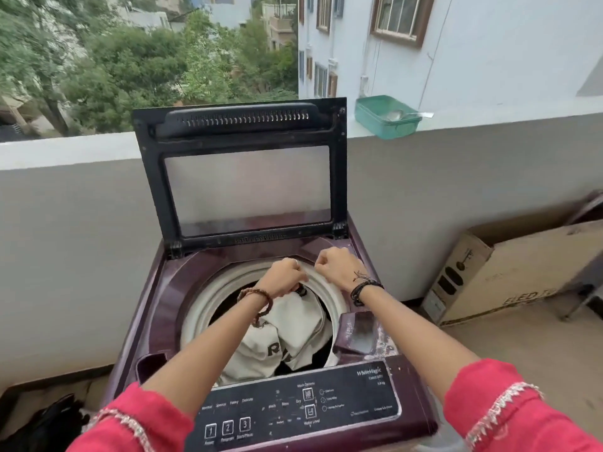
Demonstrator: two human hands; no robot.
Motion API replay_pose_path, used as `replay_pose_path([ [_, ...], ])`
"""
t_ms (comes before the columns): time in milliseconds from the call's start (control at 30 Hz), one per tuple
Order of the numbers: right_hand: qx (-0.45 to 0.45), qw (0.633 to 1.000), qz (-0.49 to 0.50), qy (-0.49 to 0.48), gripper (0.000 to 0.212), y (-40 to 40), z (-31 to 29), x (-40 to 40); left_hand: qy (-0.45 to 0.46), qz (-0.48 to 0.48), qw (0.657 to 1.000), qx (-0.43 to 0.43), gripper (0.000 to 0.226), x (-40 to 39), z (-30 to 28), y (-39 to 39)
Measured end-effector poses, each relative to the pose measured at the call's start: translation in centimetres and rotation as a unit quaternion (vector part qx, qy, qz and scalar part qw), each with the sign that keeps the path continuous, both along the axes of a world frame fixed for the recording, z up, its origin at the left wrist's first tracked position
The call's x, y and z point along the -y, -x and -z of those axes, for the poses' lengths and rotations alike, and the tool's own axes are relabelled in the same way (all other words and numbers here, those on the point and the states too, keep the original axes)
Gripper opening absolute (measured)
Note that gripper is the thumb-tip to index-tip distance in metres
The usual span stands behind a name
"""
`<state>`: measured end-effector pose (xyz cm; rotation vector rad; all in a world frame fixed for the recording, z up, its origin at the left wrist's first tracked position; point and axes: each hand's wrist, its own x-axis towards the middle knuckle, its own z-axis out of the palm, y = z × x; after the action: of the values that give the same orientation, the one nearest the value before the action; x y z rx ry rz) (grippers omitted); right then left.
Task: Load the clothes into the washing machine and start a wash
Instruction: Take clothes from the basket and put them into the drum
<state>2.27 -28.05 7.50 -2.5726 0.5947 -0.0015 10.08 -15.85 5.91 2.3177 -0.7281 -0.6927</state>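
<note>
Two forearms in pink embroidered sleeves reach forward over the black control panel of the maroon top-loading washing machine. The left hand, fingers curled, grips a cream printed garment hanging into the white-rimmed drum. Beside it, the right hand is fisted; whether it holds anything is unclear. The glass-paned lid stands upright.
</note>
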Motion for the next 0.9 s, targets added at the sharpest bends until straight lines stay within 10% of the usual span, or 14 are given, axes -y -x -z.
replay_pose_path([
  [533,-0.091,0.967,0.226,-0.068,0.021,17.5,5.7,22.3,-0.04,0.078,0.996,-0.019,0.03,28.4,3.7,15.0],
  [900,-0.16,0.943,0.218,-0.196,0.024,22.0,19.0,32.2,-0.208,0.018,0.977,-0.034,0.033,35.6,17.3,20.3],
])
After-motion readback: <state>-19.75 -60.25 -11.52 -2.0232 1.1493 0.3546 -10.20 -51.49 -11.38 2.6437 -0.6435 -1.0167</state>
